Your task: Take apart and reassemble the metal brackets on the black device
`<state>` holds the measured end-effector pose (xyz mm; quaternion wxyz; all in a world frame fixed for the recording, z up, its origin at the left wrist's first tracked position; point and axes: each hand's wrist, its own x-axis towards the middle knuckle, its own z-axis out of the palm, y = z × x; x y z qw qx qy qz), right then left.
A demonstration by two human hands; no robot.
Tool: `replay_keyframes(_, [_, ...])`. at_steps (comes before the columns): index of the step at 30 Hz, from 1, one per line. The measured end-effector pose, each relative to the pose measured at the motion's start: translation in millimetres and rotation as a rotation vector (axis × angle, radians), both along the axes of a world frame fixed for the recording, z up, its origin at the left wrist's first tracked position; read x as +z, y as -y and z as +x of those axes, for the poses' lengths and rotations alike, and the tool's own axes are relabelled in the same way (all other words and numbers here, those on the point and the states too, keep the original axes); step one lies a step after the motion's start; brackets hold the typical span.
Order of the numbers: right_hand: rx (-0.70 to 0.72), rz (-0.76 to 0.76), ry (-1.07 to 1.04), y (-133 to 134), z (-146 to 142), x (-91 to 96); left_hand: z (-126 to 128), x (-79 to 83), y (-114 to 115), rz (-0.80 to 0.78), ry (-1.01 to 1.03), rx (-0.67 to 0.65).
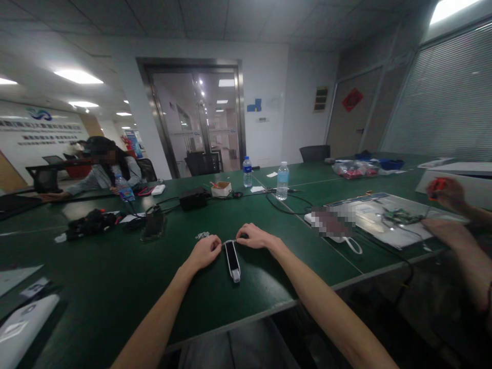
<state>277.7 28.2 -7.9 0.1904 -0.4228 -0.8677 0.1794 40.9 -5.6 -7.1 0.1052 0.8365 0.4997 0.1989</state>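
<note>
A slim black device with a light end (232, 260) lies on the green table (115, 277), pointing toward me. My left hand (205, 251) rests curled on the table just left of its far end, fingers closed. My right hand (256, 237) rests just right of that far end, fingers curled down at the device's tip. Whether either hand pinches something small there is hidden. A small pale part (202, 236) lies just beyond my left hand.
Another person's hands work at the right, one holding a red tool (437, 186) over a tray with a circuit board (402, 216). A person (100, 171) sits at the far left. Water bottles (282, 181), a small box (221, 189), black cables and a power adapter (193, 198) lie mid-table.
</note>
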Motion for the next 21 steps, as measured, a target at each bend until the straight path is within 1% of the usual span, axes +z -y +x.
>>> replay_keyframes(3, [0.02,-0.011,0.009,-0.1,-0.5,0.5,-0.6,-0.4,-0.5,0.004,-0.001,-0.002])
replay_keyframes(8, [-0.012,-0.015,0.006,2.4,1.8,3.3,-1.3,-1.8,-1.9,0.02,-0.007,-0.018])
replay_keyframes(14, [0.046,0.001,0.057,5.2,-1.0,7.7,-1.4,-4.2,-4.1,0.029,-0.003,-0.02])
replay_keyframes(18, [0.009,0.002,0.046,5.9,-0.8,11.1,-1.7,-5.8,-5.2,0.038,0.0,-0.022])
replay_keyframes(21, [-0.024,0.022,0.06,3.0,3.6,10.0,-1.1,-4.6,-3.9,0.03,-0.005,-0.024])
